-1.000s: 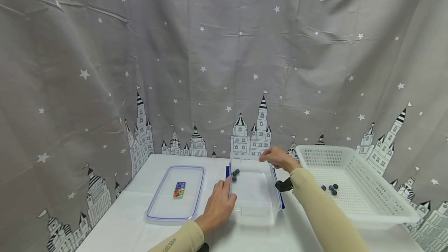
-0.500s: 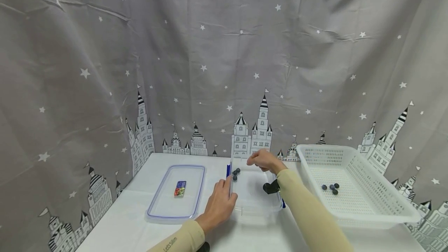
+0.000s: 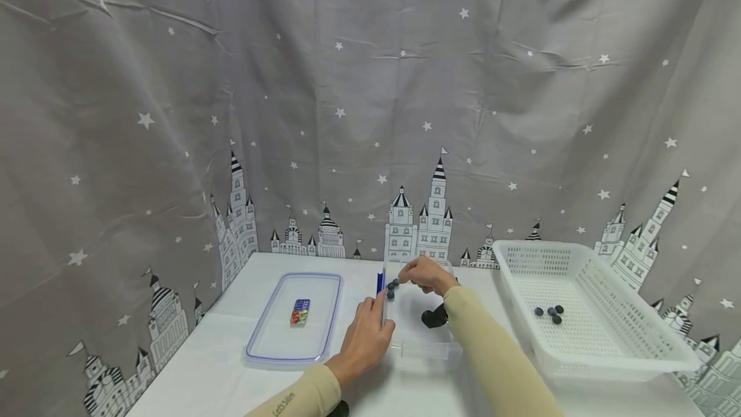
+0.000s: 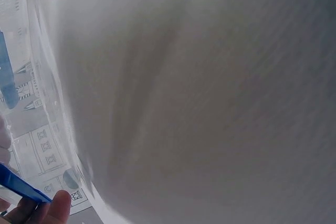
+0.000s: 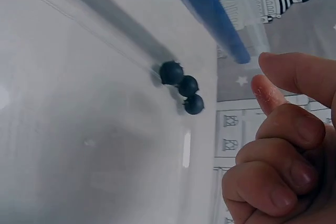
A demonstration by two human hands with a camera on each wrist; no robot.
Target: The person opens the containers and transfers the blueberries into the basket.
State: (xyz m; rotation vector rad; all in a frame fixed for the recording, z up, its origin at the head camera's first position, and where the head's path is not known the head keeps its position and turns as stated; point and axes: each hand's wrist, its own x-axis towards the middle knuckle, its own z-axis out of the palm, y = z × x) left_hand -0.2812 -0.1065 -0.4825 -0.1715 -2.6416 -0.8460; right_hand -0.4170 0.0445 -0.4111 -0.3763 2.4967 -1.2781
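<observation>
My left hand point(image 3: 365, 334) holds the left wall of a clear plastic food container point(image 3: 425, 347); its fingertips point(image 4: 59, 207) show beside a blue latch point(image 4: 21, 184) in the left wrist view. Three blueberries point(image 5: 187, 86) lie close together on the container floor, near the far left corner. Just right of them, my right hand point(image 3: 425, 274) is over the container. In the right wrist view, the thumb and index finger stand slightly apart with nothing visible between them, and the other fingers point(image 5: 262, 184) are curled in.
Left of the container lies a clear lid point(image 3: 272, 340) with a blue seal and a small colourful label point(image 3: 300, 312). A white slotted basket point(image 3: 602, 340) with several blueberries point(image 3: 552, 311) stands at the right. Behind the white table hangs a grey curtain point(image 3: 347, 69).
My right hand has moved left from the container's far right side to beside the three blueberries. My left hand stays at the left wall.
</observation>
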